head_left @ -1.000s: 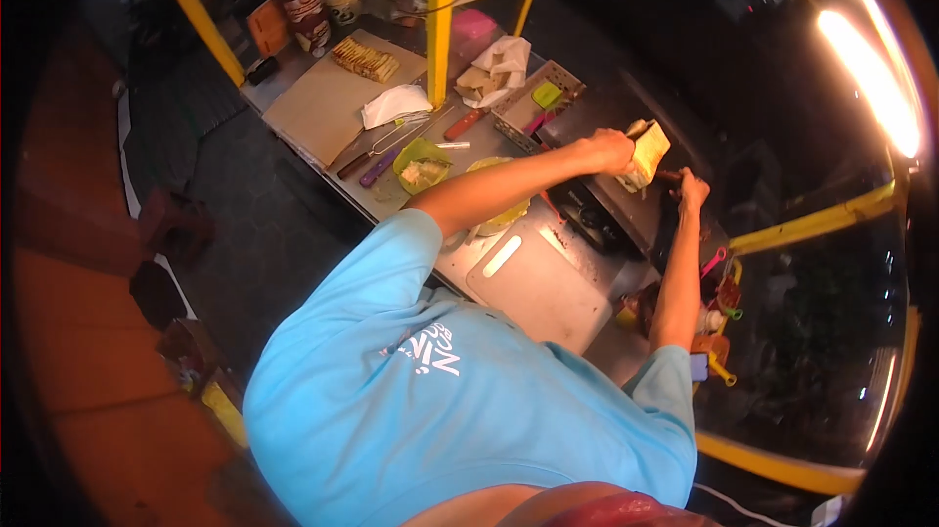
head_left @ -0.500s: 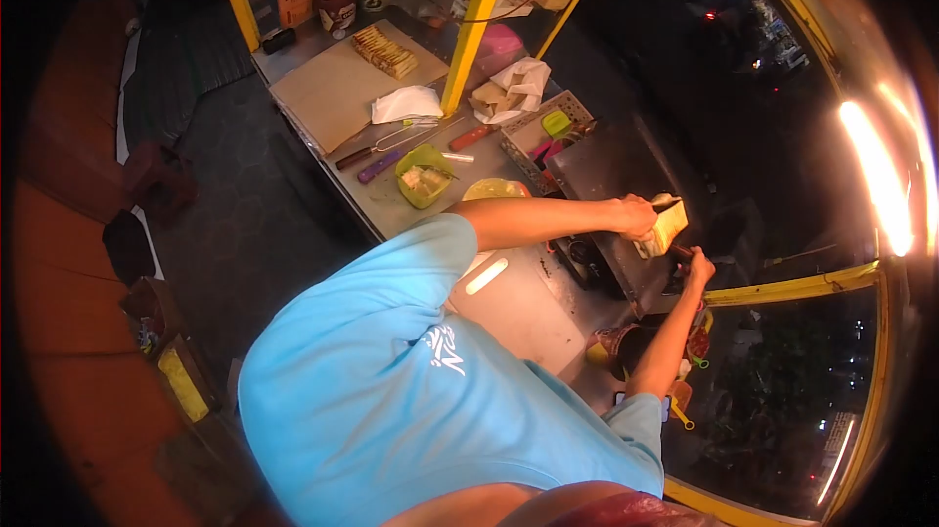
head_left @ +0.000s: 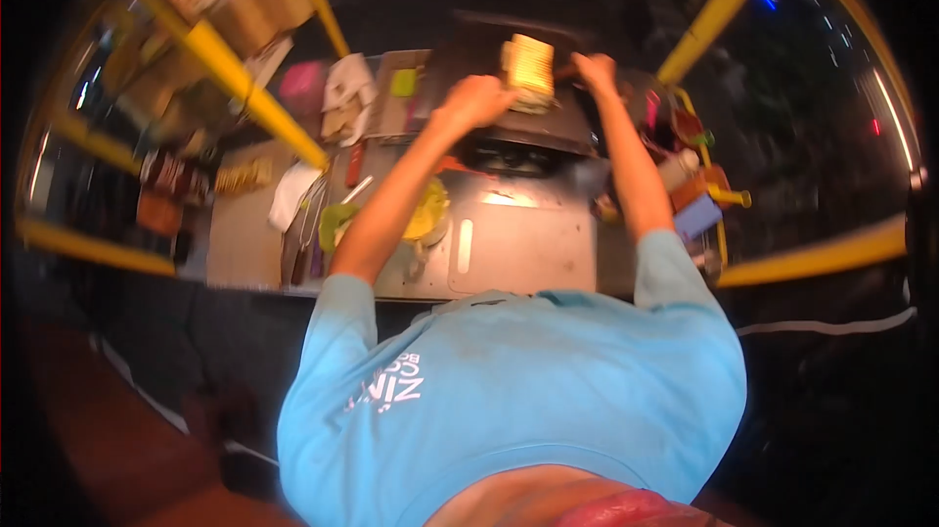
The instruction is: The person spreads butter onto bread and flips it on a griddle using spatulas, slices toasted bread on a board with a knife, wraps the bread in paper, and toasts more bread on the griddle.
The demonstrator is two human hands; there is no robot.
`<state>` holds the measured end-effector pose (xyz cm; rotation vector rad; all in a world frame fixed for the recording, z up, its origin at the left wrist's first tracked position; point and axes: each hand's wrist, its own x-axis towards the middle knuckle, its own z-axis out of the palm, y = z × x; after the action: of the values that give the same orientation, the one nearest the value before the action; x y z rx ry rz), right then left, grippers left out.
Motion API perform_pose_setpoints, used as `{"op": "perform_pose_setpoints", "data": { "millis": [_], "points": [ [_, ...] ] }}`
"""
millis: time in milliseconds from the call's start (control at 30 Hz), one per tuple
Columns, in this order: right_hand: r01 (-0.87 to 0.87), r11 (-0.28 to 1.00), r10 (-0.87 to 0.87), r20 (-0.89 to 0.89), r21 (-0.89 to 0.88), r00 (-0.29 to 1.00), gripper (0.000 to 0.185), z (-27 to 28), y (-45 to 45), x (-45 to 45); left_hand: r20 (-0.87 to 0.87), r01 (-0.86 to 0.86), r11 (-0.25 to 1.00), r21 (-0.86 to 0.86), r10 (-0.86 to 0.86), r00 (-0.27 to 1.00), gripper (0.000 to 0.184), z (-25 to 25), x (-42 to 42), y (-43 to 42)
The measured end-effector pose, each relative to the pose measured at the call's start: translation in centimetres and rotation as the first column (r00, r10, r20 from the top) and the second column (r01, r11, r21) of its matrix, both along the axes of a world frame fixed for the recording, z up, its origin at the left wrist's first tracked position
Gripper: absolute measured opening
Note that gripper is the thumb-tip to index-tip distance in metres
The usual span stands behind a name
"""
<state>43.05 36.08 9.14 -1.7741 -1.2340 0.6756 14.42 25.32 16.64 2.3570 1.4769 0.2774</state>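
bread block [head_left: 531,67] over dark griddle [head_left: 466,49], nearer its right edge. left hand [head_left: 477,101] at bread's left side, can't tell if clamped. right hand [head_left: 595,72] closed on dark handle [head_left: 568,70]. cutting board [head_left: 528,248] beyond near edge.

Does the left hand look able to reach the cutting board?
Probably yes: the cutting board lies in the open, nothing seen on it, though the left hand, at the bread, would need to draw back.

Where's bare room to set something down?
Bare: the cutting board, with the yellow bowl at left and griddle beyond; the tan board, nearer than its toast. Crowded: between those boards, with a napkin, green bowl and red-handled utensil. Bread blocks the griddle's middle.
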Motion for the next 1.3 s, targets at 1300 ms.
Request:
{"op": "perform_pose_setpoints", "data": {
  "millis": [1300],
  "points": [
    [0.065,0.993,-0.024,-0.365,0.100,0.931,0.022,1.7,-16.2,5.4,0.499,-0.204,0.976,-0.074,0.213,0.840,0.052,-2.3,-2.8,0.4]
  ]
}}
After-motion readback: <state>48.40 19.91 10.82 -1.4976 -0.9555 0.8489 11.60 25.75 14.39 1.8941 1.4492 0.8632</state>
